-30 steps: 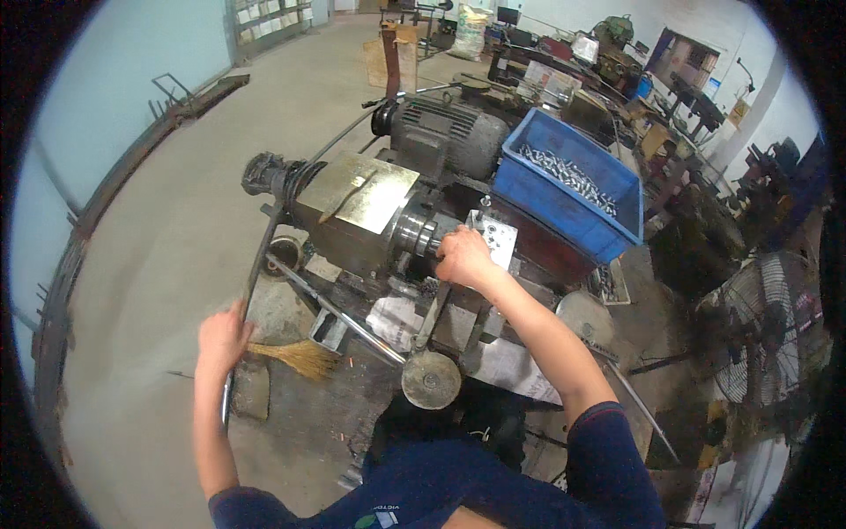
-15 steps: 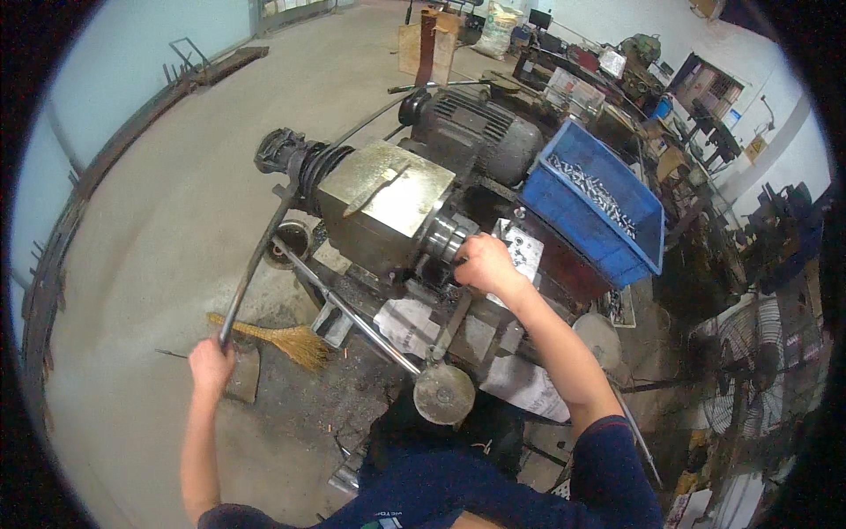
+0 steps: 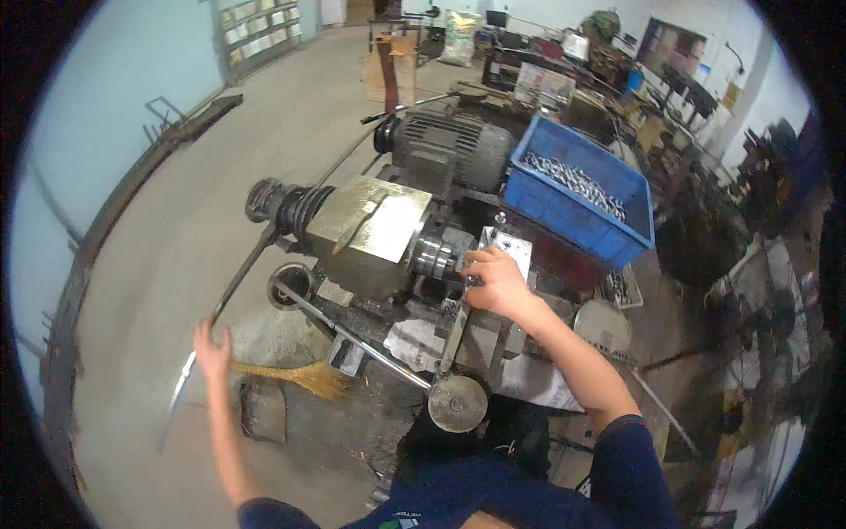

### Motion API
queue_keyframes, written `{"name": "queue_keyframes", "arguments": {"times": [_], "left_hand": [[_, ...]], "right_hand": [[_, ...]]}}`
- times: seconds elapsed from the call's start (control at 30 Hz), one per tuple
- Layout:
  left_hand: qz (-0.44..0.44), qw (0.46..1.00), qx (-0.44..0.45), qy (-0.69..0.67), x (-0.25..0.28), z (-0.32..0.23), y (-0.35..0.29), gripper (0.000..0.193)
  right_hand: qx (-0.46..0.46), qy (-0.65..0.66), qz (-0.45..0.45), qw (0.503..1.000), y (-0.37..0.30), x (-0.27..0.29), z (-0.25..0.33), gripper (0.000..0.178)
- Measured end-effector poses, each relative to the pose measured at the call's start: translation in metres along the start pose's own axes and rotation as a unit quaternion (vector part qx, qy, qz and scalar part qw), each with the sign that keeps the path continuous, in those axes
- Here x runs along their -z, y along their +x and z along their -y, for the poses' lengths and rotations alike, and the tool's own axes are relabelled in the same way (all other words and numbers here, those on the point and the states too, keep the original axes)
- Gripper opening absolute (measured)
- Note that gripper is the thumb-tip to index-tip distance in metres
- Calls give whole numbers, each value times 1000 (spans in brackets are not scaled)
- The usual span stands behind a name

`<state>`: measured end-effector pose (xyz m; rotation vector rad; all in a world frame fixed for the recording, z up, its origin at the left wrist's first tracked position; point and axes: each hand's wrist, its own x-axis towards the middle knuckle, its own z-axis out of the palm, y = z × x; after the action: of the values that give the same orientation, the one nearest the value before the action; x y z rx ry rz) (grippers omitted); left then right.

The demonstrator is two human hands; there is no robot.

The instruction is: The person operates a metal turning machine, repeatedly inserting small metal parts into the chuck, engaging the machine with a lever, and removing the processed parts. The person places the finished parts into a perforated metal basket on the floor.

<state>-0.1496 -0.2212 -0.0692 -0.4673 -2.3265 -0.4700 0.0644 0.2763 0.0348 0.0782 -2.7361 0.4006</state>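
My left hand (image 3: pixel 211 354) is at the long metal lever (image 3: pixel 242 278) at the left of the lathe-like machine, its thumb and fingers apart, not wrapped round it. Past the hand a blurred shiny rod (image 3: pixel 183 381) slants down. My right hand (image 3: pixel 499 284) is just right of the shiny steel chuck (image 3: pixel 434 256), with fingers curled and pinched together. What they hold, if anything, is hidden. A flat tool with a worn handle (image 3: pixel 359 225) lies on the machine's brass-coloured headstock cover (image 3: pixel 397 222). A second polished lever (image 3: pixel 361 346) reaches towards a round metal disc (image 3: pixel 457 404) before me.
Behind my right hand stands a blue crate (image 3: pixel 573 225) with many small metal parts. An electric motor (image 3: pixel 454 145) sits behind the headstock. A straw broom (image 3: pixel 308 377) and a dustpan (image 3: pixel 264 413) lie on the floor at left. A standing fan (image 3: pixel 749 353) is at right.
My left hand has loosened from its closed grip on the lever. My right hand has drawn slightly rightward from the chuck. The whole view has shifted with my head.
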Motion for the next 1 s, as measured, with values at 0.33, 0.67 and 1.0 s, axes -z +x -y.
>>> {"name": "queue_keyframes", "arguments": {"times": [0.33, 0.67, 1.0], "left_hand": [[520, 824, -188, 123, -128, -127, -108, 34], [459, 881, -110, 21, -112, -110, -71, 34], [348, 749, 344, -447, -64, -120, -21, 55]], "right_hand": [[-196, -60, -62, 977, -200, 106, -45, 32], [-570, -267, 39, 776, -520, 119, -142, 42], [-664, -170, 91, 722, -565, 75, -46, 33]]}}
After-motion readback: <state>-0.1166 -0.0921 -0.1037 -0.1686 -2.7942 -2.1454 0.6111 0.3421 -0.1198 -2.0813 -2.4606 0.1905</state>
